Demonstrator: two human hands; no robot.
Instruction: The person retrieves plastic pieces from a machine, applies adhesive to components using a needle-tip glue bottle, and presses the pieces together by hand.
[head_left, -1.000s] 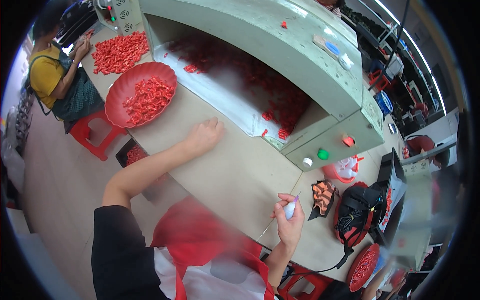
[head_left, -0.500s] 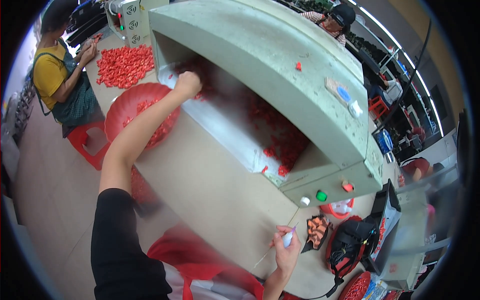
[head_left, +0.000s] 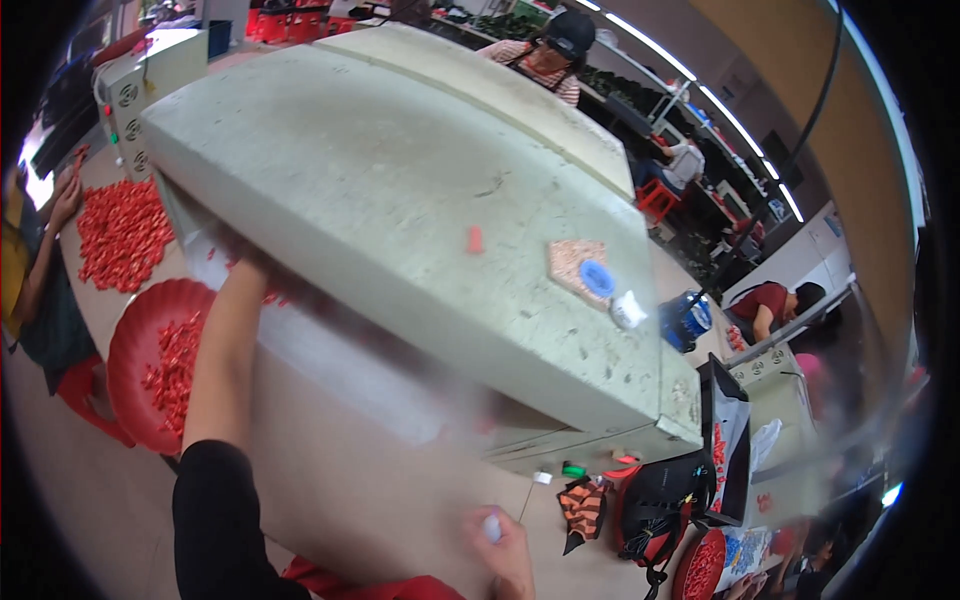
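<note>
My left forearm [head_left: 228, 335] reaches over the edge of a red fluted bowl [head_left: 122, 385] and in under the hood of a pale green machine [head_left: 380, 200]. The hood hides my left hand and its fingers. Small red pieces [head_left: 278, 299] lie beside my wrist on the white sheet [head_left: 350, 375] in the machine's mouth. Near the table's front edge, my right hand [head_left: 505, 552] is closed round a small white squeeze bottle [head_left: 492, 528], a little blurred. More red pieces [head_left: 178, 370] fill part of the bowl.
A red heap [head_left: 122, 235] lies at the far left beside a co-worker's hands [head_left: 65, 195]. A sponge pad [head_left: 575, 262] and a white cap [head_left: 628, 310] sit on the hood. To the right are striped cloth [head_left: 583, 508], a black bag [head_left: 655, 510] and a black tray [head_left: 737, 430].
My view has shifted, so the machine appears lower and further left. My left hand, visible at the machine's mouth before, is now hidden under the hood. The bottle stays in my right hand.
</note>
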